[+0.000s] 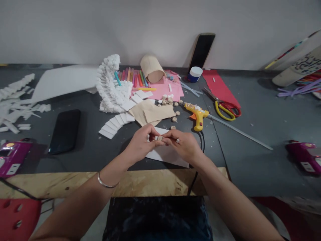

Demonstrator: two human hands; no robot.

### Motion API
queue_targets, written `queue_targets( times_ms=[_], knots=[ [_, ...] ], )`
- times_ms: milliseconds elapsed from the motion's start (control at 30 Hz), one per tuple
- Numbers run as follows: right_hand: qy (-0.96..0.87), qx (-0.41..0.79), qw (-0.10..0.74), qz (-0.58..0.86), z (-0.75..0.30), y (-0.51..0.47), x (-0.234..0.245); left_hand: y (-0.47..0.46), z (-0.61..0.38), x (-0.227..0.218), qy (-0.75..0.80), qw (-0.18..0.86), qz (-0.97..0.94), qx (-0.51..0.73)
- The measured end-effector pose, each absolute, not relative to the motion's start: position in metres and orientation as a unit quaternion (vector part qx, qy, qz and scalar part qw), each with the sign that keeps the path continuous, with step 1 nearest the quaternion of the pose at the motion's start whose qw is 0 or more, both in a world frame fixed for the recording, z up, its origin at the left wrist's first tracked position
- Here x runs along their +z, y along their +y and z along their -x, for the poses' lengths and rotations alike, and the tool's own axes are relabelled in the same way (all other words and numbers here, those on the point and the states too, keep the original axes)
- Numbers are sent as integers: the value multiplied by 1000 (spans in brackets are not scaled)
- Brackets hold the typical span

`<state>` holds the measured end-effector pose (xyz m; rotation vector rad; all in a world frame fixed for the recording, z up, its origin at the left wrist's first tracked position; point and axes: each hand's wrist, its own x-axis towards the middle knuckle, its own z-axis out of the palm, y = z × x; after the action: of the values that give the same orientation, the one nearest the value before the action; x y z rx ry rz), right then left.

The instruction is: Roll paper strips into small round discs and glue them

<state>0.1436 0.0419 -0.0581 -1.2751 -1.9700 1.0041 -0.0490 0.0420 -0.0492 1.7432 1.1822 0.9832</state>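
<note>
Nearest the camera, a dark patterned garment covers the person's lap, and a plywood board lies along the front of a grey table. Toward the back of the table stands a curved white paper model, with white paper squares fanned out beside it. To the right lie a yellow glue gun and yellow-handled scissors. A pile of wood slices sits near the gun's nozzle. Over a white paper sheet, the left hand and right hand meet, their fingers closed in a firm pinch. Between the fingertips, just above the sheet, is a small wood slice.
</note>
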Motion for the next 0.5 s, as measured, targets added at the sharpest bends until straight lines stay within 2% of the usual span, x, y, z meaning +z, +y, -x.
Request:
queue_targets(
  times_ms=[233, 500],
  knots=[
    [-744, 380, 301, 460, -144, 42, -58, 41, 47, -49, 462, 424, -687, 367],
    [-700, 376, 323, 515, -141, 40, -61, 39, 46, -48, 455, 389, -695, 399]
  ],
)
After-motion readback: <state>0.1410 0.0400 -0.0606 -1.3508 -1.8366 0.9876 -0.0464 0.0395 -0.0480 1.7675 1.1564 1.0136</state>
